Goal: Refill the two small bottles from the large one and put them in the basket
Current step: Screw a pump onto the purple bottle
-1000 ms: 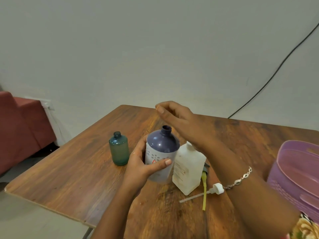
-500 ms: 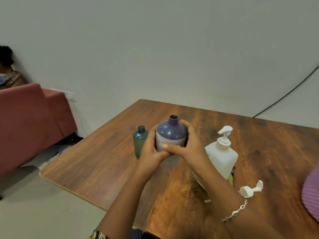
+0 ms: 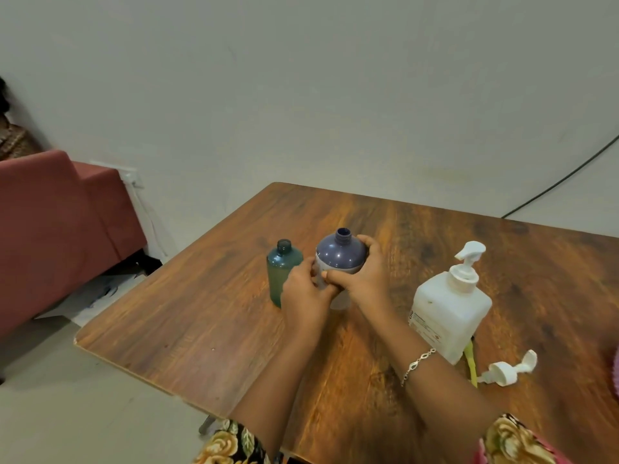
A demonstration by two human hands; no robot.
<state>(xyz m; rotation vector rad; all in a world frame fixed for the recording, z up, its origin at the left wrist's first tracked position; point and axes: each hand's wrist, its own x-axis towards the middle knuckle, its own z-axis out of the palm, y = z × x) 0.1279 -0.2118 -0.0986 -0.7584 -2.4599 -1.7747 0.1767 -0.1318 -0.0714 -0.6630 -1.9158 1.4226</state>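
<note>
Gripping the purple bottle (image 3: 340,256) from both sides, the left hand (image 3: 305,296) and the right hand (image 3: 363,279) now close around it together, fingers curled against its body, while it stands upright on the table (image 3: 207,316). A second ago only the left hand held it and the right hovered spread above its open neck; since then the right has come down onto the far side. The white pump bottle (image 3: 449,309), which lacked its pump head then, now wears it, standing to the right and well apart from the hands. A loose white pump cap (image 3: 509,371) lies on the table beside it, and something yellow-green pokes out from behind its base. The green bottle (image 3: 284,269) stands just left of the purple one, its neck open, close to the left hand's knuckles. Both small bottles look ready for filling, but nothing has been poured, as far as can be judged. Only a sliver of the pink basket (image 3: 615,373) shows at the right edge, so packing lies well ahead
</note>
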